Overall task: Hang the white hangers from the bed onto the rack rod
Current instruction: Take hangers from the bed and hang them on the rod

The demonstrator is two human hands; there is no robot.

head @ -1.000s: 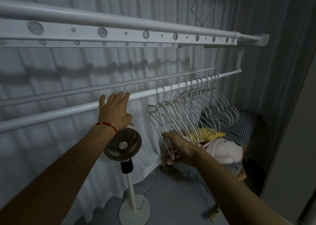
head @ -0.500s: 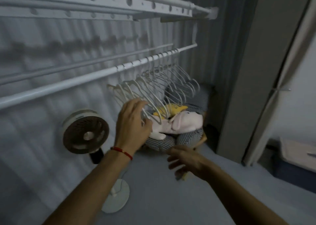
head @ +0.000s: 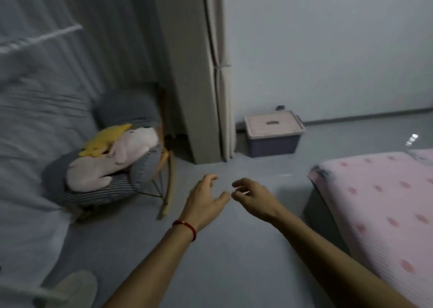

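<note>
Left hand (head: 204, 200): held out over the floor at centre frame, fingers loosely spread and slightly curled, nothing gripped; thumb tip nearly touching the right hand.
Wrist: red string bracelet (head: 186, 228) worn on left wrist.
Right hand (head: 254, 200): just beside the left, at its 3 o'clock; fingers curled in, loosely apart, empty — nothing seen pinched, though blur makes fingertip detail hard to read.
Hangers: none seen in either hand; none made out on the visible bed corner.
Bed (head: 384, 204): pink spotted cover, at approx. 3–4 o'clock from the hands, well apart from them; only a corner is in view.
Rack rod (head: 42, 38): white bar, blurred, at approx. 10 o'clock, top-left of frame; hangers on it can't be told due to blur.
Chair (head: 131, 174): striped cushion w/ wooden legs, at 9–10 o'clock from the hands; pink plush (head: 112, 164) lies on it w/ a yellow plush (head: 103, 139) resting on top.
Storage box (head: 273, 133): dark bin w/ pale lid, on the floor by the wall, at approx. 1 o'clock.
Curtain (head: 220, 73): tied, hanging beside a grey column, at 12 o'clock.
Fan base (head: 70, 286): pale round shape, bottom-left — blurred.
</note>
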